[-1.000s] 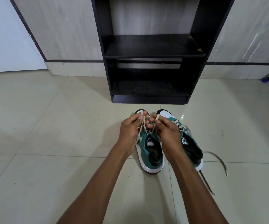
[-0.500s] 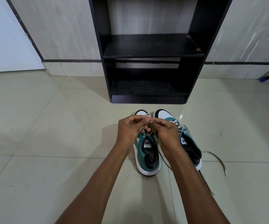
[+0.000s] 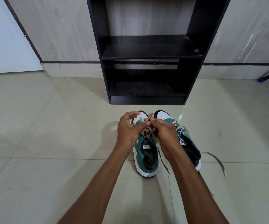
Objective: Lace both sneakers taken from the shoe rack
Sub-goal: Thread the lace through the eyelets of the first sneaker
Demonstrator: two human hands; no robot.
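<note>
Two green-and-white sneakers stand side by side on the floor, toes toward the rack. Over the left sneaker [image 3: 144, 152] my left hand [image 3: 128, 129] and my right hand [image 3: 165, 130] meet, both pinching its cream lace [image 3: 148, 122] above the eyelets. One lace end trails back past the heel, between the shoes. The right sneaker [image 3: 189, 143] sits partly behind my right wrist. Its lace [image 3: 218, 160] lies loose on the tiles to the right.
A black shoe rack [image 3: 148, 50] with bare shelves stands against the wall just beyond the shoes. Pale floor tiles [image 3: 49, 143] spread to both sides. A dark furniture leg with a blue foot [image 3: 263, 78] shows at the far right.
My hands have drawn together from holding the lace ends apart. They now work the lace close over the left sneaker's eyelets, and an end has dropped beside the shoe.
</note>
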